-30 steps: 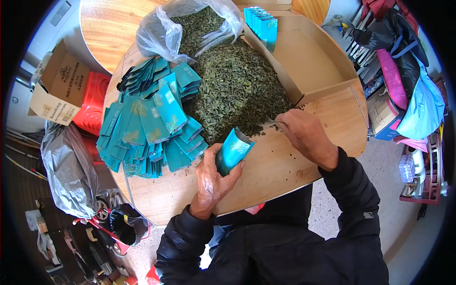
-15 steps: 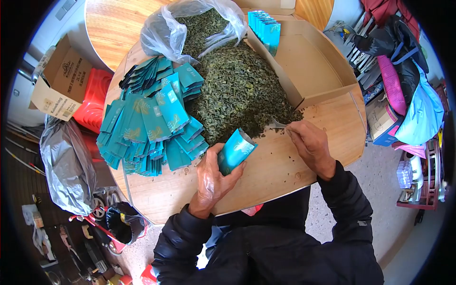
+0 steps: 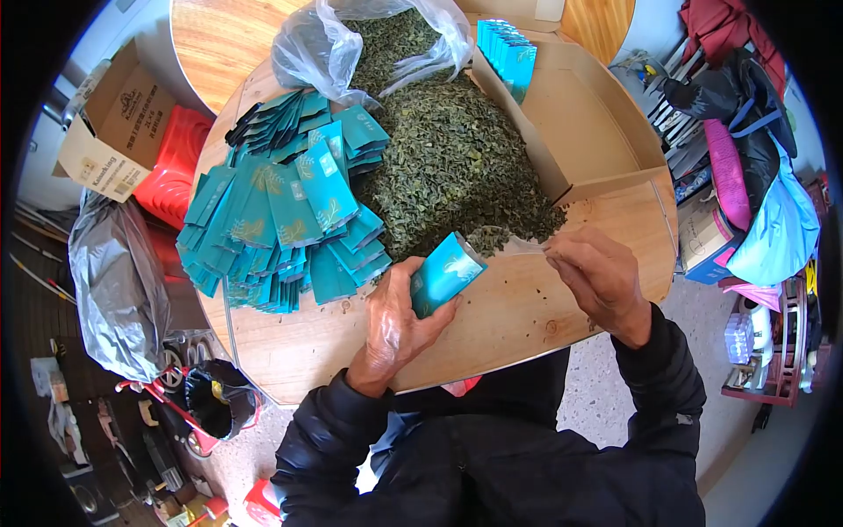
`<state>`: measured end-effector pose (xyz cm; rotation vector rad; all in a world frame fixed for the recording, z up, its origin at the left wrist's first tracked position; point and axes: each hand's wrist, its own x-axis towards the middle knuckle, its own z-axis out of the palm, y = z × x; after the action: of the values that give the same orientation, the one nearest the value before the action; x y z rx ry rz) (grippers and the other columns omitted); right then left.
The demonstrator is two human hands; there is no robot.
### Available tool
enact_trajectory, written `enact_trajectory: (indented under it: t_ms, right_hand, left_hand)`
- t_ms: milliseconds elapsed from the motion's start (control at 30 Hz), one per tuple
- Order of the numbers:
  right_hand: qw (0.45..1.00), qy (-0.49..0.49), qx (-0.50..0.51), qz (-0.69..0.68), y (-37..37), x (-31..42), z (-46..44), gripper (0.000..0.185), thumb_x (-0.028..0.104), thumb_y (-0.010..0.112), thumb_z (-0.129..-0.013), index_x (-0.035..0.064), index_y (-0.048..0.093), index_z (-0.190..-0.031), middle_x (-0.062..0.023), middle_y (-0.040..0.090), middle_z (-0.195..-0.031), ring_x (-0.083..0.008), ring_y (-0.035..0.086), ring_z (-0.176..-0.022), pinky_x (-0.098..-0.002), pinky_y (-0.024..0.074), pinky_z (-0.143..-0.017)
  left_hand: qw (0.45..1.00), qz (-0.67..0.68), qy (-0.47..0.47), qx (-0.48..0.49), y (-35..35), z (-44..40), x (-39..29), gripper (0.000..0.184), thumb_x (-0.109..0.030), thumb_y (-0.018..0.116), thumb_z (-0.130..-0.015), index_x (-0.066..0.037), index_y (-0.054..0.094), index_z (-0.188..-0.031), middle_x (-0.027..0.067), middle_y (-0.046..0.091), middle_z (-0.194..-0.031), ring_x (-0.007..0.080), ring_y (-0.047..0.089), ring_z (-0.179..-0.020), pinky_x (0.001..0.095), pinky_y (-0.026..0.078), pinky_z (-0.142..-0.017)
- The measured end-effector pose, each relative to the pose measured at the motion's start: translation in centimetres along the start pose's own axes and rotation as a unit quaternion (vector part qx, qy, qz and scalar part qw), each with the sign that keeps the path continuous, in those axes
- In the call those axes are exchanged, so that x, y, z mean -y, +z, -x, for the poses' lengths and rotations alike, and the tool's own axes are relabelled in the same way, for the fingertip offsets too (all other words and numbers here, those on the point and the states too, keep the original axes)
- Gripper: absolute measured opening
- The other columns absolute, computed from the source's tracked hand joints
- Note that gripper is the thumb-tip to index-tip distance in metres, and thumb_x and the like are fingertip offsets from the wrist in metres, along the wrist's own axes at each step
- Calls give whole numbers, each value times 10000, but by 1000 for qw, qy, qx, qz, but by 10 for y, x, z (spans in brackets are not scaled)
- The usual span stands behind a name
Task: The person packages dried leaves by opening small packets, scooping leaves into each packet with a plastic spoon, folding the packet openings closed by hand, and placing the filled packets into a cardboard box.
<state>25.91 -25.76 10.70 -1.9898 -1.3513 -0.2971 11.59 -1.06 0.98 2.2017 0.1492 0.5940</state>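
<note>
My left hand (image 3: 399, 321) is wrapped round a teal packet (image 3: 448, 272), which tilts up and to the right near the table's front edge. In my right hand (image 3: 601, 277) is a metal spoon (image 3: 520, 247), pinched by its handle. Dried leaves lie on the spoon's bowl, close to the packet's upper end. Behind both hands spreads a large heap of dried green leaves (image 3: 457, 158). Many flat teal packets (image 3: 285, 206) lie fanned out in overlapping piles left of the heap.
An open plastic bag (image 3: 329, 53) of leaves lies at the back. Beside the heap, a shallow cardboard box (image 3: 606, 132) holds a row of upright teal packets (image 3: 509, 57) at its left. A Kaisorking-like printed carton (image 3: 114, 132) and red stools (image 3: 180, 167) stand left of the wooden table (image 3: 474, 347).
My right hand has moved the spoon from the heap's lower right edge towards the packet, and leaves now show on it. My left hand still holds the packet. The view has shifted slightly.
</note>
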Motion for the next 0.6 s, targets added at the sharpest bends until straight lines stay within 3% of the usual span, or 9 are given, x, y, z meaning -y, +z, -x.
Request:
enact_trajectory:
  t_ms: [400, 500, 567, 600]
  right_hand:
    - [983, -112, 137, 46, -2, -3, -33, 184, 0, 732, -877, 32, 656, -1041, -126, 688, -977, -333, 659, -786, -405, 542, -682]
    - [989, -53, 128, -58, 9, -5, -37, 161, 7, 741, -887, 33, 657, -1022, -134, 676, -951, -323, 659, -785, -399, 538, -693]
    - [963, 104, 176, -177, 12, -1, -38, 88, 50, 722, -959, 21, 670, -1024, -118, 689, -931, -245, 683, -794, -348, 547, -711]
    - [963, 105, 173, -178, 16, -2, -36, 88, 50, 722, -959, 21, 670, -1024, -118, 689, -931, -245, 683, -794, -348, 547, -711]
  left_hand:
    - [1000, 1, 26, 7, -1, -2, -2, 628, -167, 933, -753, -26, 571, -1246, 197, 696, -1002, 368, 710, -881, 449, 577, -763]
    - [999, 23, 37, 8, -1, -3, -4, 586, -180, 931, -762, -25, 587, -1210, 192, 681, -987, 381, 699, -864, 458, 566, -746]
    - [998, 33, 43, 18, -2, -4, -4, 578, -172, 928, -767, -24, 586, -1209, 193, 682, -995, 379, 698, -869, 457, 564, -750]
    - [998, 46, 44, 18, -2, -3, -3, 573, -157, 926, -771, -22, 583, -1209, 194, 685, -1003, 378, 697, -871, 456, 562, -756]
